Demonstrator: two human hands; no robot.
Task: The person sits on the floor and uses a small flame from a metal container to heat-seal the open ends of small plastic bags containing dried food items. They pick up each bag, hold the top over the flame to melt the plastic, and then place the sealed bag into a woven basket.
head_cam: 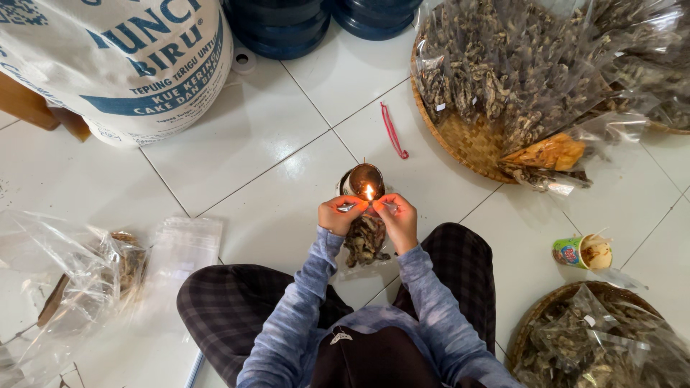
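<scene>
Small clear bag of dark dried snack sits between both hands, top edge held over a flame in a tin on the tiled floor. Left hand pinches the bag's left corner, right hand pinches the right — both clenched on plastic. Woven tray of filled bags to the right, red band near, cup beside the knee.

My left hand and right hand hide the bag's top edge; the frame cuts off the sack.
</scene>
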